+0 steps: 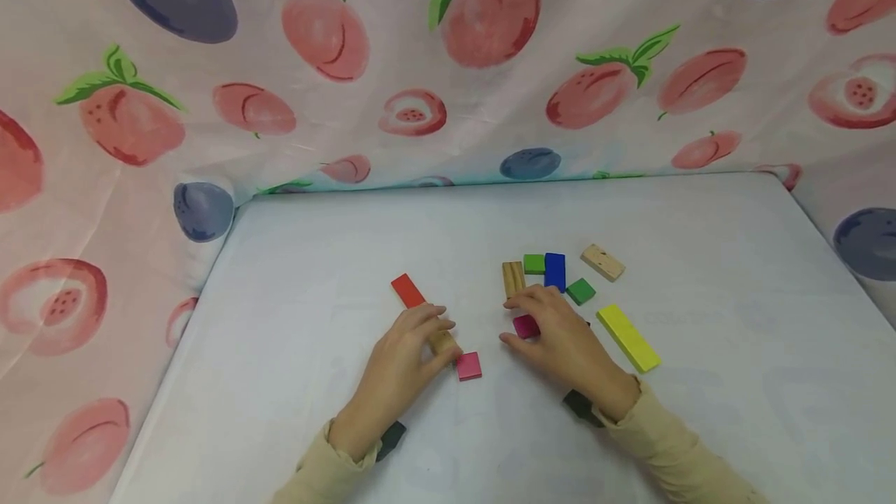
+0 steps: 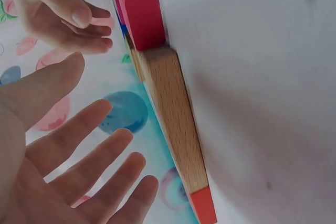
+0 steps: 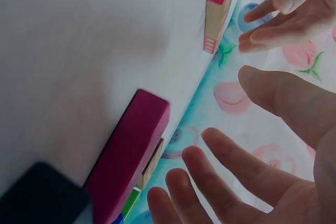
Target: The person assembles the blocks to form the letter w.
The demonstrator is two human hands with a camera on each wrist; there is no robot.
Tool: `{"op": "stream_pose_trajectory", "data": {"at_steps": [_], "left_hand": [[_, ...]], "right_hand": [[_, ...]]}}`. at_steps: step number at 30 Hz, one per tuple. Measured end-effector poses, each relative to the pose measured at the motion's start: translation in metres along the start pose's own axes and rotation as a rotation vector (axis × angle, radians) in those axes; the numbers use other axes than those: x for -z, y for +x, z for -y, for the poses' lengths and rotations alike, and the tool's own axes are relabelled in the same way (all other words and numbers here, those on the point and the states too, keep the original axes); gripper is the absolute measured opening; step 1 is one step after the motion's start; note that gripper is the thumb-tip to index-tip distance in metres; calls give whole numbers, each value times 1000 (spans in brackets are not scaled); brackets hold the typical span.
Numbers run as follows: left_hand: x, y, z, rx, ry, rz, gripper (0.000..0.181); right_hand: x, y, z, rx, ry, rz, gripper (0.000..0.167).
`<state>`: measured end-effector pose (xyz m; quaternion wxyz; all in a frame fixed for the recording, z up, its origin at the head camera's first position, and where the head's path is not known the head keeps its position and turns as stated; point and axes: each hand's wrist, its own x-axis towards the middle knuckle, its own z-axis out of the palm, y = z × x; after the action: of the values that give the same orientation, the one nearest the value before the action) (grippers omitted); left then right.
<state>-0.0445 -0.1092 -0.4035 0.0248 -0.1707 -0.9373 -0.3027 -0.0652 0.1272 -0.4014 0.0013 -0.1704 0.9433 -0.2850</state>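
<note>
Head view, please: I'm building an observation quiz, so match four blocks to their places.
Blocks
1. Yellow block
2. Red block
3. Blue block
4. Pink square block

Places
A. Beside the light green block
B. By the thumb of the left hand
C. Furthest right
D. Furthest left

Pairs: 1-C, 2-D, 3-A, 4-B

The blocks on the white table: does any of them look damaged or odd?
Nothing looks clearly broken. Only the pale wooden block, beyond the yellow block, stands out slightly: it shows dark specks, too small to tell whether they are marks or holes.
</note>
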Motion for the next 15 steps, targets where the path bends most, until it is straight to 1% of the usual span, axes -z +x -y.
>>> {"op": "stream_pose_trajectory", "data": {"at_steps": [4, 10, 15], "left_hand": [[-4, -2, -1, -19, 5, 15, 32], [-7, -3, -4, -8, 15, 58, 34], [-9, -3, -4, -27, 54, 79, 32]], "right_hand": [[1, 0, -3, -38, -26, -18, 42], [1, 0, -7, -95, -62, -9, 46], [1, 0, -12, -101, -139, -24, 47]]}}
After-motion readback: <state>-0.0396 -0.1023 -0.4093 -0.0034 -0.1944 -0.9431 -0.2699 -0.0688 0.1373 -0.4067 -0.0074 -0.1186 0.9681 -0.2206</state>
